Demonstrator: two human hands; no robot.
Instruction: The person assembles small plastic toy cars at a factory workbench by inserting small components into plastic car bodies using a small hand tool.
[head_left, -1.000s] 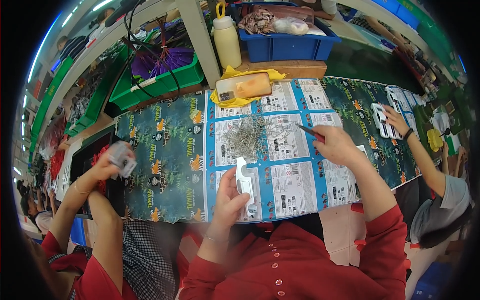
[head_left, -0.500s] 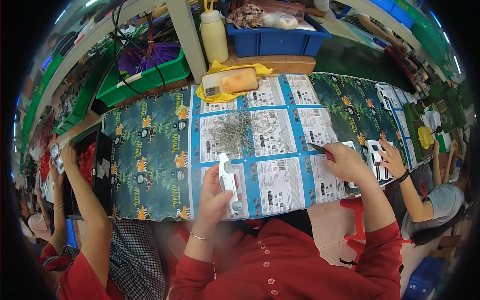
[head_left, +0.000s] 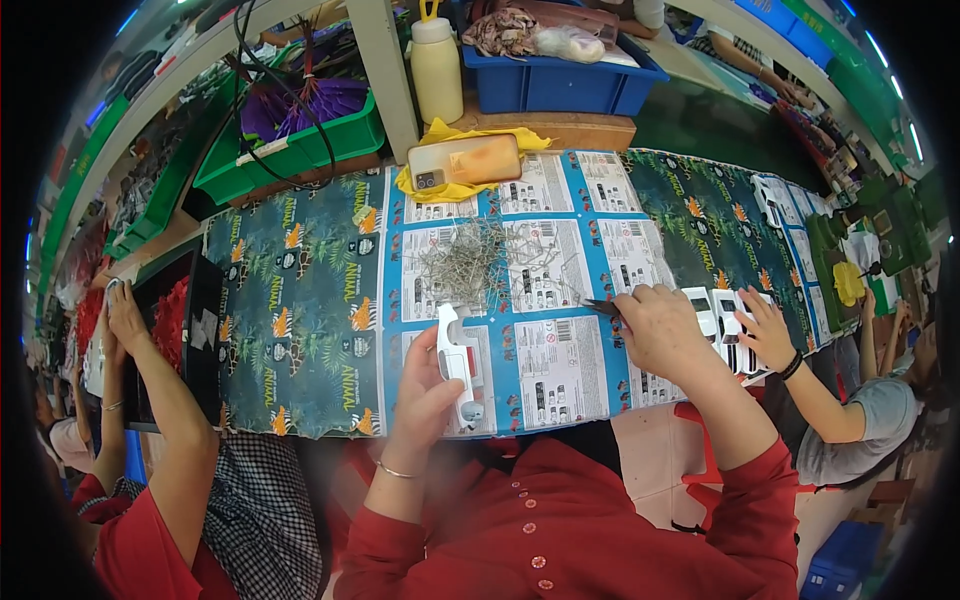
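My left hand (head_left: 425, 385) is closed round a white plastic vehicle-shaped shell (head_left: 454, 358), held upright over the near middle of the table. A reddish part shows beside the shell, and a grey round spot sits at its lower end. My right hand (head_left: 658, 330) grips a dark, pointed hand tool (head_left: 602, 307), its tip aimed left. Most of that tool is hidden in the fist, so its exact kind cannot be made out. Beyond both hands lies a tangled heap of thin metal pins (head_left: 465, 262), a few strewn toward the tool's tip.
White vehicle shells (head_left: 728, 325) lie at the right under a co-worker's hand (head_left: 768, 330). A phone (head_left: 465, 162) rests on a yellow cloth (head_left: 430, 192) at the back, near a bottle (head_left: 435, 75), blue bin (head_left: 560, 85) and green crate (head_left: 350, 135). Another co-worker works by a black box (head_left: 205, 350) at left.
My right hand has moved left with the tool, whose tip is now closer to the pins. My left hand stays nearly still. The right co-worker's hand and white shells have shifted left.
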